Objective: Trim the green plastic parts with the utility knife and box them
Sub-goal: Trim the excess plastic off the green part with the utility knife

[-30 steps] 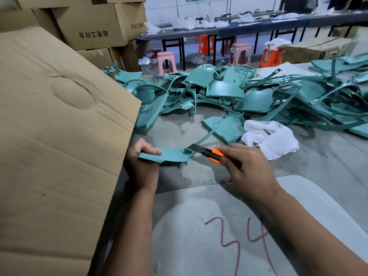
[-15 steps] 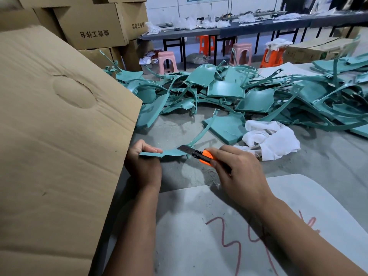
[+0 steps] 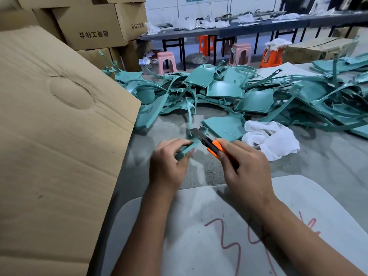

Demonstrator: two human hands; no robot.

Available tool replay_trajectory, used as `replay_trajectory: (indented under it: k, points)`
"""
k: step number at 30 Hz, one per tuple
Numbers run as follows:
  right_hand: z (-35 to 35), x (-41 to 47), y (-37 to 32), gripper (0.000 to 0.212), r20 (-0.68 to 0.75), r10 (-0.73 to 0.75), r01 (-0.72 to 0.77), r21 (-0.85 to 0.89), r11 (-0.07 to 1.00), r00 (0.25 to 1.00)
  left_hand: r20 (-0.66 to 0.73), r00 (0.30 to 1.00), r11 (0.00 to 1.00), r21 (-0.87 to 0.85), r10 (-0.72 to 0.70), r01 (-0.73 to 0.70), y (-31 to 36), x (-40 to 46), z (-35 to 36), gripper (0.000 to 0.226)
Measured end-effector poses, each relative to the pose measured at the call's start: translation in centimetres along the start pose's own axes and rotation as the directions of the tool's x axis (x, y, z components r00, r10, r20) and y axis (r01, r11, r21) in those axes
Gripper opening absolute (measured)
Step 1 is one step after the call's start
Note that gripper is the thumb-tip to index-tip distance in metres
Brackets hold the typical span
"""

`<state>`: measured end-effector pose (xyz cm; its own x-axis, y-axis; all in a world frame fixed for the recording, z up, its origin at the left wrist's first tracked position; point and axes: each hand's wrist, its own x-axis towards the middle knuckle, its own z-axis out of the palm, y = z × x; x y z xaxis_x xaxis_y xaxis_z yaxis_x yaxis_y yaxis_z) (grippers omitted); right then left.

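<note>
While the left hand (image 3: 169, 166) pinches a small green plastic part (image 3: 187, 148) near the grey worktop's (image 3: 318, 166) middle, the right hand (image 3: 247, 168) grips the orange utility knife (image 3: 209, 143). Its blade sits close to those fingers; a slip might cut them.

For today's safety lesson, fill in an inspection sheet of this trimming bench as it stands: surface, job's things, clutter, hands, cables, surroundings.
Surface: grey table, dusty; a pale board with red marks lies at the near edge.
Job's things: green part and knife in hand; pile of green parts behind; box flap to the left.
Clutter: white cloth beside the pile.
Hands: left hand grips the part; right hand grips the knife, blade at the part.
Cables: nothing seen.
Surroundings: stacked cartons, stools, long bench.
</note>
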<state>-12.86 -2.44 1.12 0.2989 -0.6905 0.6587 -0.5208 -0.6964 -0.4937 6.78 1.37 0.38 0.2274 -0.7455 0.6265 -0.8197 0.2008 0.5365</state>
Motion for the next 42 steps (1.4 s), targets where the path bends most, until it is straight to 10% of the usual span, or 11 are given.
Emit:
replay_trajectory:
  k: [8,14,19,24,31,36,42]
  points:
    - [-0.2,0.9,1.9,0.022,-0.052,0.158,-0.162,-0.097,0.982,0.986,-0.163,0.986,0.999,0.013,-0.045,0.048,0.2,-0.1,-0.2,0.034]
    - [0.2,0.2,0.6,0.029,-0.092,-0.048,0.056,0.086,0.995,0.995,-0.141,0.988,0.996,-0.066,-0.067,0.059,1.0,-0.2,0.4,0.049]
    - [0.0,1.4,2.8,0.024,-0.200,0.135,-0.143,-0.029,0.989,0.970,-0.120,0.990,0.989,-0.137,-0.075,0.058,1.2,-0.5,0.6,0.049]
    - [0.2,0.7,1.6,0.030,-0.186,-0.110,0.127,0.085,0.988,0.976,-0.125,0.988,0.983,-0.172,-0.088,0.066,1.8,-0.6,1.4,0.051]
    - [-0.1,1.3,2.4,0.029,-0.230,0.038,-0.039,-0.002,0.999,0.973,-0.127,0.983,0.971,-0.216,-0.136,0.107,2.1,-0.9,1.5,0.053]
    - [0.1,0.7,1.5,0.029,-0.179,-0.112,0.125,0.061,0.990,0.977,-0.117,0.986,0.975,-0.202,-0.121,0.096,2.4,-0.9,1.4,0.049]
    - [-0.6,1.3,3.2,0.029,-0.230,0.083,-0.095,-0.042,0.995,0.970,-0.132,0.991,0.997,-0.079,0.015,-0.025,2.2,-0.6,0.8,0.052]
